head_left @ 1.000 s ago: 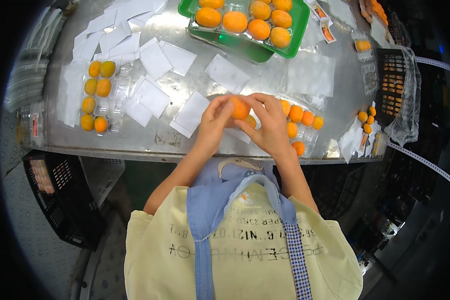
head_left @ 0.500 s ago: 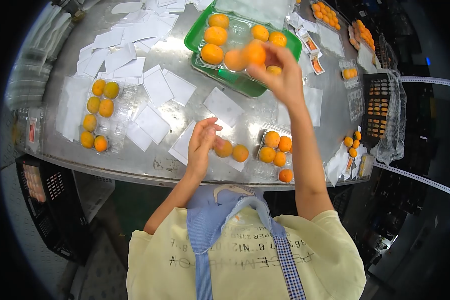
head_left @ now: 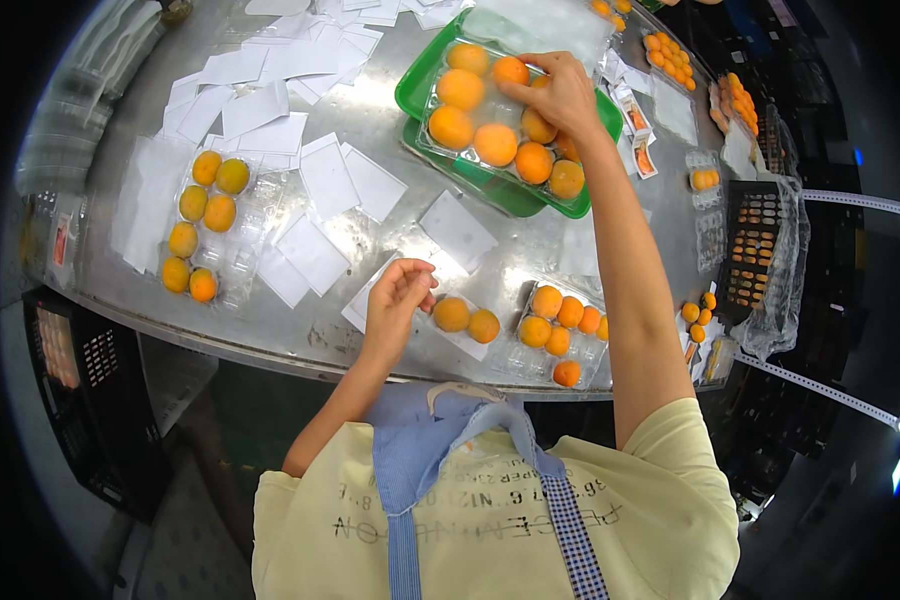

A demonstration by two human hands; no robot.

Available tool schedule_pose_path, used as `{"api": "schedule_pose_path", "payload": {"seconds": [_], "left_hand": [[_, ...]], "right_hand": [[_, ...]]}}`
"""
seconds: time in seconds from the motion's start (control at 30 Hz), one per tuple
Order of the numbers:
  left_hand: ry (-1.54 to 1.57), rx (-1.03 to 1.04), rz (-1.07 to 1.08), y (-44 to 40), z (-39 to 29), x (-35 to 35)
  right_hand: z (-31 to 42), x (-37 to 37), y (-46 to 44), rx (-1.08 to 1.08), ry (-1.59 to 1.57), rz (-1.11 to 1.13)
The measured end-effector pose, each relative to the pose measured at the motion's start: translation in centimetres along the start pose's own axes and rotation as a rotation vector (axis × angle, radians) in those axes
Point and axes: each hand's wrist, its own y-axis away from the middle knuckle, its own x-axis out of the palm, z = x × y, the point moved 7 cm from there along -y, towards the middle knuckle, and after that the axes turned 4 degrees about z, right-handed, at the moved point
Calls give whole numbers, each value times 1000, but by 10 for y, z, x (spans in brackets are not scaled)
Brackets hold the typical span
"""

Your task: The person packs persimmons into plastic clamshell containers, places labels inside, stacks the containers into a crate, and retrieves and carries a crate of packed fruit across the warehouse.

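My right hand (head_left: 560, 95) reaches over the green tray (head_left: 410, 92), its fingers on an orange fruit (head_left: 510, 71) in the clear container that rests on the tray. Several more orange fruits (head_left: 495, 144) sit in that container. My left hand (head_left: 400, 300) is held over the metal table with its fingers curled and a pale bit at the fingertips, too small to make out. Just right of it, two fruits (head_left: 452, 314) lie on a white paper. Farther right, a clear container (head_left: 526, 350) holds several fruits.
At the left is another clear container (head_left: 240, 240) with several fruits. White papers (head_left: 310, 250) are scattered around the table's middle and back. A black crate (head_left: 750, 240) with fruits stands at the right, and a dark crate (head_left: 95, 400) is below the table's left edge.
My right hand has gone from beside my left hand up to the container on the green tray with the fruit. My left hand has moved away to the left. The view has shifted.
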Motion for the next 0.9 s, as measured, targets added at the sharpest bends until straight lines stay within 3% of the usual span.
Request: {"api": "schedule_pose_path", "payload": {"seconds": [0.2,0.33,0.47,0.53,0.77,0.9], "left_hand": [[-36,-20,28,-1,4,3],[-22,-16,27,2,4,1],[16,17,-14,7,5,-9],[37,17,-50,9,6,-14],[-85,98,-33,18,-5,-1],[-111,123,39,26,-1,8]], "right_hand": [[-2,5,-1,-104,72,8],[19,-32,26,-115,-89,-101],[-6,-69,96,-12,-388,-393],[-32,-77,143,73,-408,-419],[-126,-78,311,460,-466,-329],[-143,-64,388,615,-379,-139]]}}
